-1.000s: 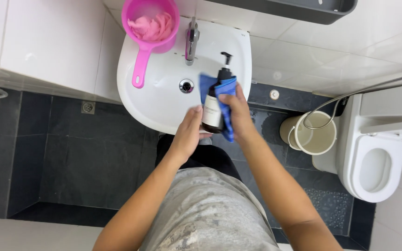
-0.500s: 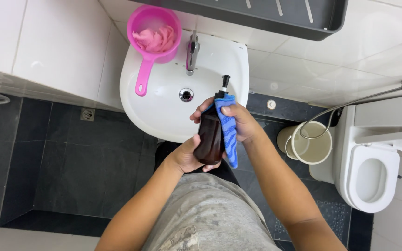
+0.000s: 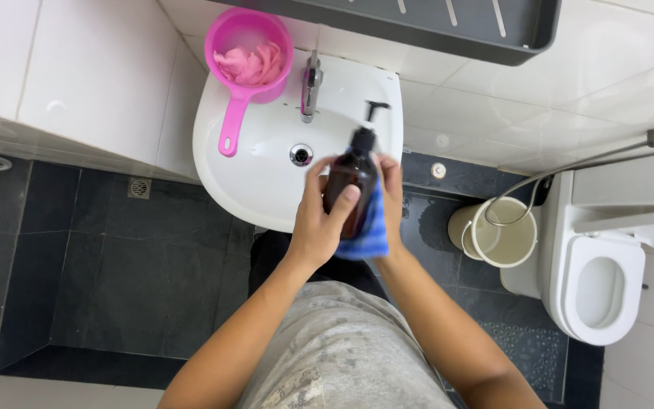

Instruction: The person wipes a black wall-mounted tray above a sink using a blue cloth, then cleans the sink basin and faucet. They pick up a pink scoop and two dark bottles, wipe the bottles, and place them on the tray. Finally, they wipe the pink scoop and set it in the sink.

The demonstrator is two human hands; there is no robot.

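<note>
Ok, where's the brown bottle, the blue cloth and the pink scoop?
brown bottle point(image 3: 348, 178), head view, on its glass body.
blue cloth point(image 3: 369, 235), head view, on its lower fold.
pink scoop point(image 3: 230, 125), head view, on its handle.

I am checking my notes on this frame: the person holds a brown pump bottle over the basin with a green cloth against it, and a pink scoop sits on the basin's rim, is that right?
Not quite: the cloth is blue, not green, as the head view shows. The rest stands: the left hand and right hand hold the brown pump bottle over the basin, and the pink scoop sits on its rim.
</note>
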